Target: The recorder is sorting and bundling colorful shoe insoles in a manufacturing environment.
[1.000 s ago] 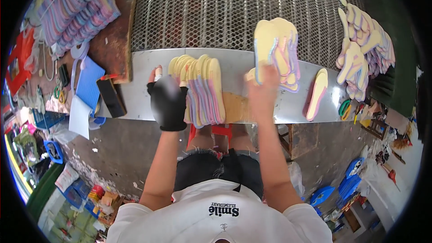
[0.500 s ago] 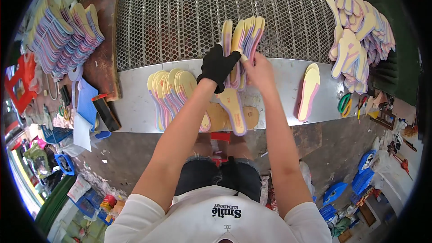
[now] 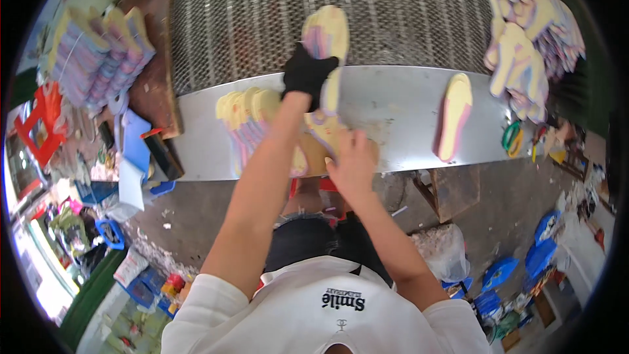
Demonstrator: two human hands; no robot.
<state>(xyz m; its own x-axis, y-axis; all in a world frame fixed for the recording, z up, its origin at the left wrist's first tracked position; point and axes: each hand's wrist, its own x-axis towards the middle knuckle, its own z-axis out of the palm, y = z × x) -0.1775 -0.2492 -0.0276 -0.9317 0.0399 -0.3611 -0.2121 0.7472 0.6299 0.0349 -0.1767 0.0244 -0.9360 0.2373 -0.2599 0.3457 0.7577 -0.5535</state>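
My left hand, in a black glove, grips a stack of yellow and pink foam soles and holds it out over the wire mesh belt. My bare right hand rests on a single yellow sole lying on the steel table. A fanned row of yellow soles lies on the table just left of my left forearm.
One yellow and pink sole lies alone on the right of the table. Heaps of soles sit at the far right and far left. Blue sheets hang at the table's left end. Clutter covers the floor.
My left hand has pushed the stack farther out over the mesh. My right hand let go of it and dropped back onto the sole on the table.
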